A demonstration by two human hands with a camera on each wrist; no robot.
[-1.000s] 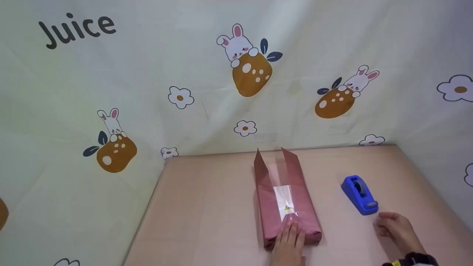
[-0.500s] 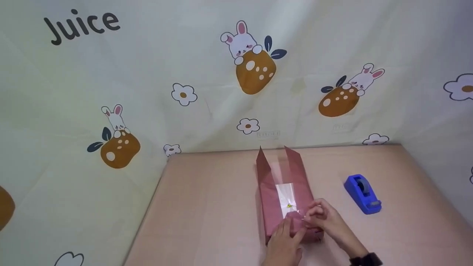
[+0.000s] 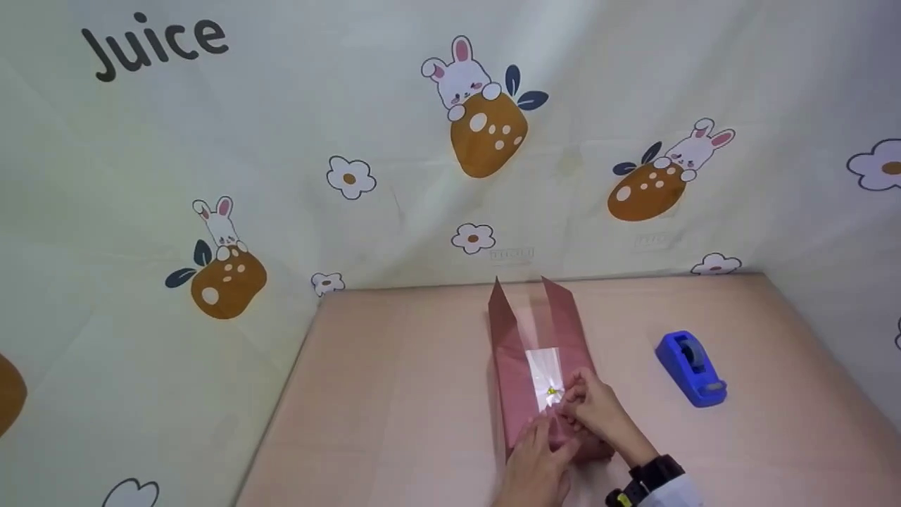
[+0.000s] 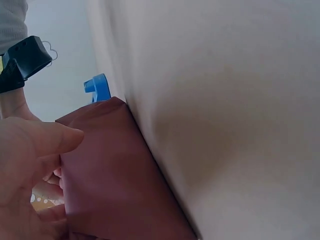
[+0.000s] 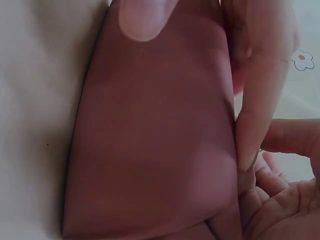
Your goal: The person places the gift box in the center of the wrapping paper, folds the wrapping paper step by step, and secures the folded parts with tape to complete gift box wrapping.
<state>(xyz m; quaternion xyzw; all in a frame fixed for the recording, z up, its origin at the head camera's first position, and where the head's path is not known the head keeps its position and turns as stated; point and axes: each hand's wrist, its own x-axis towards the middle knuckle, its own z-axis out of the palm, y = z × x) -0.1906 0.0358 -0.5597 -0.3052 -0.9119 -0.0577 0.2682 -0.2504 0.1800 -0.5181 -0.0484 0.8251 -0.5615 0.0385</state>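
Note:
A box wrapped in dusty-pink paper (image 3: pixel 524 373) lies lengthwise mid-table, its far end open with two flaps standing up. Clear tape (image 3: pixel 545 370) runs along its top seam. My left hand (image 3: pixel 545 436) presses the folded near-end flap down with straight fingers. My right hand (image 3: pixel 567 403) has its fingers curled at the flap's tip, pinching a small piece of clear tape that barely shows. The left wrist view shows the left hand (image 4: pixel 35 150) beside the wrapped box (image 4: pixel 115 175). In the right wrist view the right hand (image 5: pixel 260 140) lies against the pink paper (image 5: pixel 155 140).
A blue tape dispenser (image 3: pixel 690 367) stands on the pink table (image 3: pixel 394 394) to the right of the box, also seen as the dispenser (image 4: pixel 98 87) in the left wrist view. A cloth backdrop (image 3: pixel 394 162) printed with rabbits and flowers walls the table on three sides.
My right hand has come from beside the tape dispenser to the box's near end and settled on the flap's tip. The left hand has stayed pressing the flap.

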